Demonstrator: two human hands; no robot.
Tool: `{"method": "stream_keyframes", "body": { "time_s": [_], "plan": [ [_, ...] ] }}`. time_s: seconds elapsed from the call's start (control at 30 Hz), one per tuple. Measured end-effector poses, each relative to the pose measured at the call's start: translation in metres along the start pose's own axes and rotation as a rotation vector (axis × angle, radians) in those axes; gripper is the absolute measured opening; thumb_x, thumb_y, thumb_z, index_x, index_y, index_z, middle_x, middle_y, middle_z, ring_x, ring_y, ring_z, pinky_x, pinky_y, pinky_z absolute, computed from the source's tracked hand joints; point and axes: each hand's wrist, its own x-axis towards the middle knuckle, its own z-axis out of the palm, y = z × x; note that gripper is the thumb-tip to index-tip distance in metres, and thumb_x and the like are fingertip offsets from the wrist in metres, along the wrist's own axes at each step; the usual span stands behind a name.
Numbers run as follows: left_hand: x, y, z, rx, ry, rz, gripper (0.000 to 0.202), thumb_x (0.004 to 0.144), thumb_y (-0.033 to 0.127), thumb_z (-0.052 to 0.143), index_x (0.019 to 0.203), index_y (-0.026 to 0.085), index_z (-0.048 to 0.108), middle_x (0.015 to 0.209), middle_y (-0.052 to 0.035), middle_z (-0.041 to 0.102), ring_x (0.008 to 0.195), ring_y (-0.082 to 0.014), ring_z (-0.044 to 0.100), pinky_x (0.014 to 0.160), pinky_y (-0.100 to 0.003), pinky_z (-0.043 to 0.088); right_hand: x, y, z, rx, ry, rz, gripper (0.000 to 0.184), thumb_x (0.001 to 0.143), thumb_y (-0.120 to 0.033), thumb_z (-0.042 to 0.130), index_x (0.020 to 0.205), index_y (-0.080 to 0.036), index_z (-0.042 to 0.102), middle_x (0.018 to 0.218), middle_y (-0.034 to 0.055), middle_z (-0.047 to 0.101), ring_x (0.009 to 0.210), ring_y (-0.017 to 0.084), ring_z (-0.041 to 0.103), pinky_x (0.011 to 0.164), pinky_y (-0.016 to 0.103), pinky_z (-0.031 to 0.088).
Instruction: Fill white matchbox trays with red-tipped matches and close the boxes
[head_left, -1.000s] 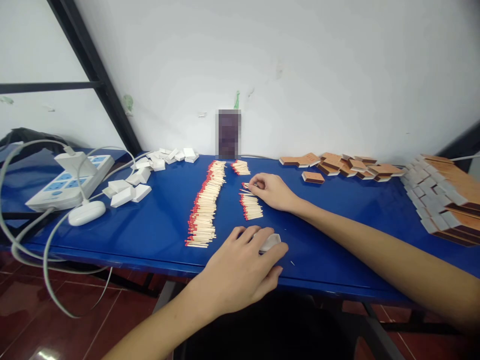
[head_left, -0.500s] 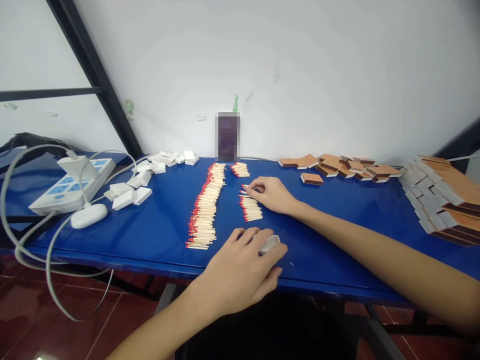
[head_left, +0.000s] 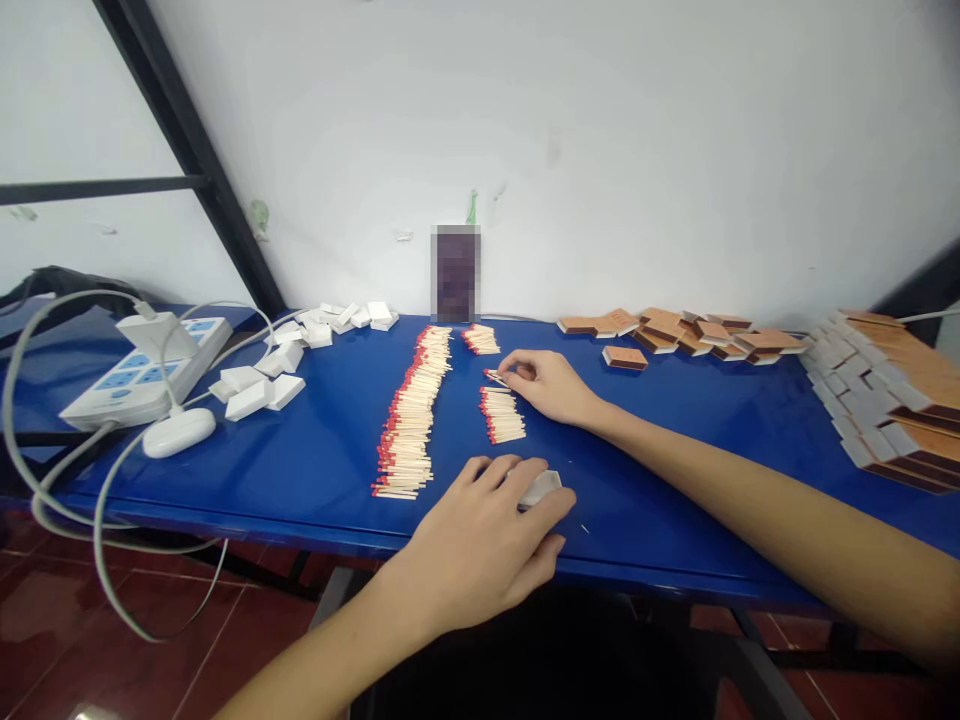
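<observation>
My left hand is closed around a small white matchbox tray near the table's front edge; its fingers cover much of the tray. Beyond it, my right hand has thumb and forefinger pinched together on a few red-headed matches, low over the table. Just below those fingertips lies a small pile of matches, heads to the left. Farther back is another little group of matches. To the left runs a long, thick row of matches.
White matchbox pieces lie scattered at the left, beside a power strip with looping cables. Brown matchboxes lie along the wall, and a large stack of them stands far right. A pixelated dark panel is by the wall.
My right hand has drawn the loose matches slightly away from the near pile, widening the gap between them. My left hand and the tray stay in place.
</observation>
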Motion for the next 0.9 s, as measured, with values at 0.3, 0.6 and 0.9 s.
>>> {"method": "stream_keyframes", "body": {
  "time_s": [0.3, 0.6, 0.9],
  "plan": [
    [0.001, -0.001, -0.001, 0.006, -0.008, 0.001, 0.027, 0.104, 0.029, 0.042, 0.129, 0.021, 0.05, 0.133, -0.0093, 0.05, 0.118, -0.0287, 0.05, 0.098, -0.044, 0.043, 0.004, 0.001, 0.0, -0.105, -0.019, 0.011, 0.025, 0.087, -0.035, 0.054, 0.088, -0.017, 0.071, 0.061, -0.0031, 0.047, 0.057, 0.012, 0.041, 0.06, 0.027, 0.029],
    [0.001, -0.001, 0.0, 0.006, -0.001, -0.002, 0.026, 0.103, 0.028, 0.043, 0.127, 0.021, 0.05, 0.132, -0.0093, 0.05, 0.116, -0.0283, 0.05, 0.097, -0.044, 0.043, 0.004, 0.003, 0.003, -0.149, -0.019, -0.034, 0.026, 0.093, -0.037, 0.05, 0.09, -0.016, 0.065, 0.08, 0.0041, 0.062, 0.071, 0.016, 0.051, 0.068, 0.028, 0.035],
    [0.001, -0.001, 0.0, 0.015, 0.003, 0.002, 0.025, 0.104, 0.029, 0.043, 0.127, 0.021, 0.05, 0.131, -0.0086, 0.05, 0.116, -0.028, 0.05, 0.096, -0.044, 0.043, 0.004, -0.012, 0.006, -0.212, -0.009, 0.092, 0.018, 0.09, -0.032, 0.055, 0.088, -0.019, 0.067, 0.088, 0.0049, 0.07, 0.081, 0.019, 0.06, 0.068, 0.029, 0.037]
  ]
}}
